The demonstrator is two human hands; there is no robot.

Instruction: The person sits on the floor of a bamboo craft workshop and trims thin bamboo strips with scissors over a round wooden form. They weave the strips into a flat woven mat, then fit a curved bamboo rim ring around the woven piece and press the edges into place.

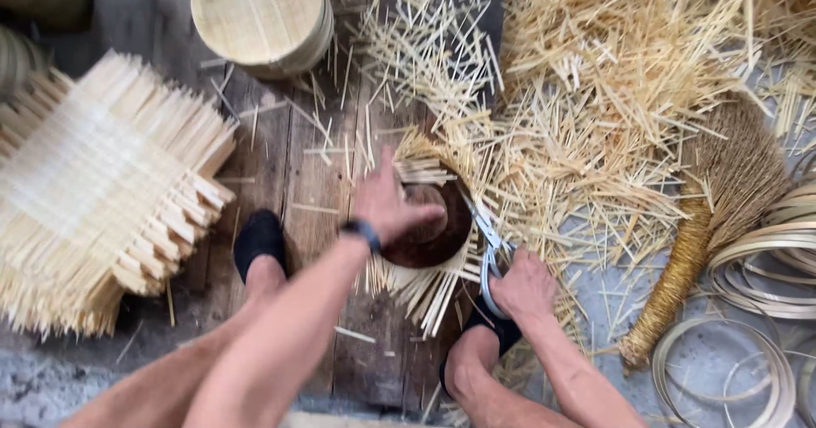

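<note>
Forearms nearest the camera, bare, reaching down from bottom edge; knees below them. Landmark: dark round form [429,228] at centre, on the plank floor [289,164], with a woven bamboo mat [425,288] pinned under it, strip ends fanning out around its rim.

Far left of the form: tall stack of square woven bamboo mats [98,194], loose strip ends sticking out all sides. Up-left of the form: round stack of finished bamboo discs [259,20]. Just left of the form: black shoe [259,241], foot planted on planks.

Left hand [391,203] lies on top of the form, grip spread, palm down, fingers blurred; dark band on wrist [364,231]. Pressing on the form, pinching nothing that I can see.

Just right of the form: scissors [491,254], pale metal, blades at the form's right rim among the strip ends. Right hand [523,285] below-right of the form, grip curled tight around the scissor handles. Whether the blades are apart or together: cannot tell, too small. Second black shoe [501,330] partly under that hand.

Above and right of the form: big heap of cut bamboo offcuts [612,79], scattered across floor. Further right: straw hand broom [722,207] lying tilted, handle toward bottom. Far right of the form: loose bamboo hoops [765,266], several overlapping, on grey concrete.
</note>
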